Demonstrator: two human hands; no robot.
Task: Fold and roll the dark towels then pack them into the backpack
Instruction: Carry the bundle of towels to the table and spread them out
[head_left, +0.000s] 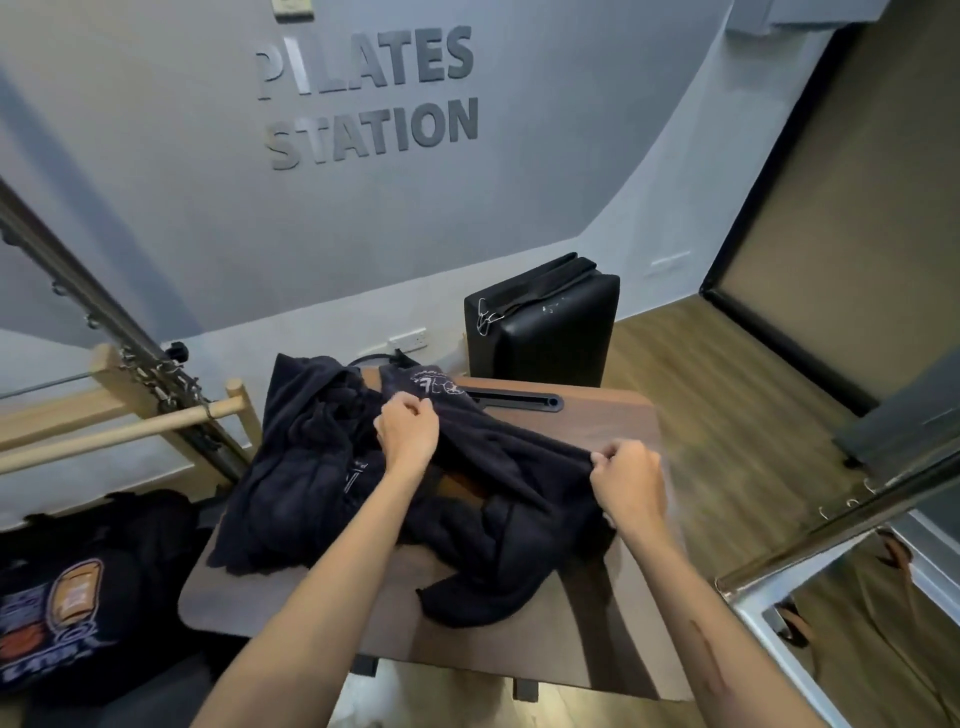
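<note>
On the brown table (597, 431), dark towels (311, 467) lie in a crumpled heap. Left hand (408, 428) and right hand (626, 475) each pinch one towel's raised edge, stretched between them. Individual towels cannot be told apart. Black printed bag (78, 592) at lower left, partly cut off; whether it is the backpack is unclear.

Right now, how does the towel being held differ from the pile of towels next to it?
The held towel is stretched taut between the left hand and right hand; the pile lies crumpled and untouched. The held towel shows a white logo; the pile shows none. Both are dark and on the table.
</note>
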